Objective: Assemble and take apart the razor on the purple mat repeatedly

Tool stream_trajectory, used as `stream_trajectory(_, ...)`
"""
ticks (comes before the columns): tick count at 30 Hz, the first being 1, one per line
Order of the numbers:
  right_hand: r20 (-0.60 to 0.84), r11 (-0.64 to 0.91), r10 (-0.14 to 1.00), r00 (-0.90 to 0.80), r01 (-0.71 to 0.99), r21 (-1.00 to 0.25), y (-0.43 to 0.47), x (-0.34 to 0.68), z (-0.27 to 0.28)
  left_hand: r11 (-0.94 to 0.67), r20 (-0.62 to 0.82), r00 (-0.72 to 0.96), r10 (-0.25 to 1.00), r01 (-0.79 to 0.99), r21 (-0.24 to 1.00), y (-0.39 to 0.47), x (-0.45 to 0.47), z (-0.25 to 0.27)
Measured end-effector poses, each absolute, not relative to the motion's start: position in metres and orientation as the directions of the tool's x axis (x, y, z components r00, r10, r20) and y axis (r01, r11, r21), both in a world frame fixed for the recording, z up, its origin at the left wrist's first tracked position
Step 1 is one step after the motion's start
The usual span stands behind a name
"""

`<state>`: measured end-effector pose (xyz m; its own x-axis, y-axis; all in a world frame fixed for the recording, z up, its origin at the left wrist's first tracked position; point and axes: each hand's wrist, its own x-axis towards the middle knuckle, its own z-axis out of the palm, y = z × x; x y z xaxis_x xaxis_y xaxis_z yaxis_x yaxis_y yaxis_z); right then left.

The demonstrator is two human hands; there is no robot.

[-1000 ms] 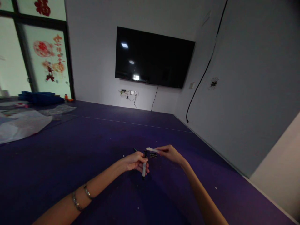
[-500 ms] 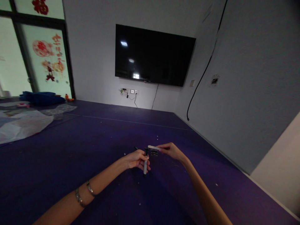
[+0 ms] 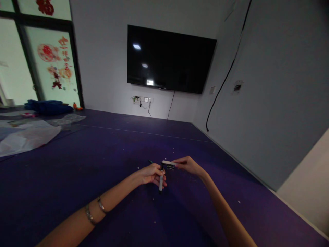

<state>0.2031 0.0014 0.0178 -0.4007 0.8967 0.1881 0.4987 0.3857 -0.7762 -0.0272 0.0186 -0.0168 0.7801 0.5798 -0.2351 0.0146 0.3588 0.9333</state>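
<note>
Past the purple surface [image 3: 102, 147], a black TV [image 3: 171, 58] hangs at twelve o'clock. One black-and-white stick [image 3: 161, 183] and one white stick [image 3: 168, 162] are picked up, but the work looks unfinished; I can't tell if they touch. The left grip [image 3: 153, 174] squeezes the first; the right grip [image 3: 189, 165] pinches the second, at the left grip's two o'clock.

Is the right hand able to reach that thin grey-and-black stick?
Probably yes: the right hand is close, though holding a slim white stick, and the left hand grips the grey-and-black stick.
</note>
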Motion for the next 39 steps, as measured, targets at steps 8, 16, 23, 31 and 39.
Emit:
stream_trajectory(8,0.203,0.375,0.906,-0.371,0.48,-0.793,0.002,0.204,0.015,0.359,-0.222,0.786,0.577,0.0,0.933,0.022,-0.028,-0.019)
stream_trajectory(16,0.204,0.397,0.891,-0.405,0.48,-0.782,0.002,0.201,0.014,0.368,-0.239,0.781,0.577,0.012,0.93,0.022,-0.028,-0.018)
stream_trajectory(23,0.25,0.438,0.881,-0.402,0.493,-0.751,0.001,0.191,0.018,0.381,-0.258,0.773,0.579,0.023,0.924,0.022,-0.027,-0.019)
stream_trajectory(31,0.302,0.447,0.885,-0.353,0.47,-0.761,0.0,0.188,0.017,0.362,-0.257,0.769,0.585,0.036,0.931,0.021,-0.028,-0.017)
stream_trajectory(39,0.323,0.37,0.929,-0.182,0.508,-0.778,0.001,0.197,0.023,0.237,-0.182,0.76,0.624,0.038,0.971,0.012,-0.025,-0.008)
